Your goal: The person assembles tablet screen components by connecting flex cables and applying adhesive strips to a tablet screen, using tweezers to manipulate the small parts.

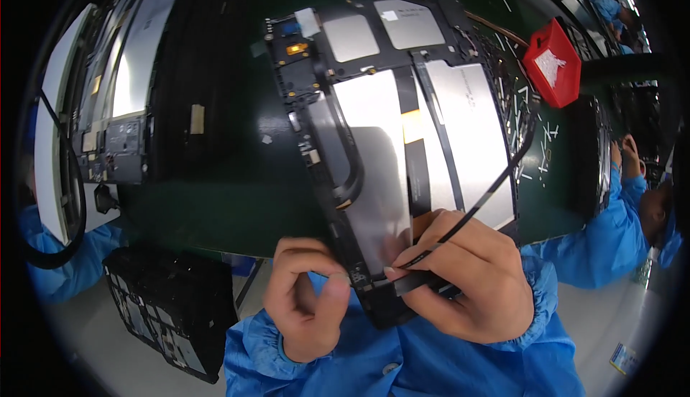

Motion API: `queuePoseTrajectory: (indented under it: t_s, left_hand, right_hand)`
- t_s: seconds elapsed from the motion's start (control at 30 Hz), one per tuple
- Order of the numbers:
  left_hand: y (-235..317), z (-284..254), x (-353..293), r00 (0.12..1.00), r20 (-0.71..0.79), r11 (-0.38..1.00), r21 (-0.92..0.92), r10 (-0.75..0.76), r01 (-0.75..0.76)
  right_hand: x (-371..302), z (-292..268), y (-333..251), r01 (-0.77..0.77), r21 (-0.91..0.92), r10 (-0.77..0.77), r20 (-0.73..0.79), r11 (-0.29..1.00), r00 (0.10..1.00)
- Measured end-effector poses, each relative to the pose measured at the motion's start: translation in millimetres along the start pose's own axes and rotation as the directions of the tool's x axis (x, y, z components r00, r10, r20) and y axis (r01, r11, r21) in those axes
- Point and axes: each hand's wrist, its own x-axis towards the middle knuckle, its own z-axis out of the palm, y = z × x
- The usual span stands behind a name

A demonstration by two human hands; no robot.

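Observation:
An opened tablet [471, 131], with silvery battery plates in a black frame, lies tilted before me, its lower end close to my blue smock. My right hand [471, 282] is closed over its lower part, thumb and forefinger pinching a short dark strip [413, 282]. Tucked in the same hand are slim black tweezers [489, 192], their curved end pointing away to the upper right. My left hand [305, 293] is curled at the tablet's lower left edge. Its thumb and forefinger tips come together there; whatever they may hold is too small to make out.
A red tray [564, 84] of small white pieces stands far right, beside scattered white strips [550, 131]. More opened devices [129, 73] lie at the left, and another dark panel [172, 311] sits below the bench edge. Co-workers in blue sleeves [593, 253] sit at both sides.

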Motion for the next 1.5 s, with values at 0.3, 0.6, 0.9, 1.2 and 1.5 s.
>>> queuePoseTrajectory:
  t_s: [0.3,0.6,0.9,1.2,1.5]
  left_hand:
    - [-5,1,1,1.000,-0.002,0.998,-0.060,0.000,0.000]
    - [-8,-5,-2,0.999,0.031,0.998,-0.053,0.020,-0.018]
    - [-11,-9,-2,0.996,0.056,0.996,0.047,0.072,-0.074]
    - [3,-8,10,0.982,0.138,0.945,0.281,0.130,-0.165]
    - [23,-13,20,0.971,0.238,0.925,0.367,0.009,-0.099]
  right_hand:
    - [4,1,-3,-0.010,-0.058,0.010,0.003,0.998,1.000]
    - [6,9,-5,-0.026,-0.037,0.025,-0.022,0.999,0.999]
    - [6,13,-8,-0.015,-0.100,0.008,-0.068,0.995,0.998]
    - [6,13,-9,-0.010,-0.097,0.004,-0.062,0.995,0.998]
    - [6,4,-8,-0.025,-0.077,0.029,0.047,0.997,0.998]
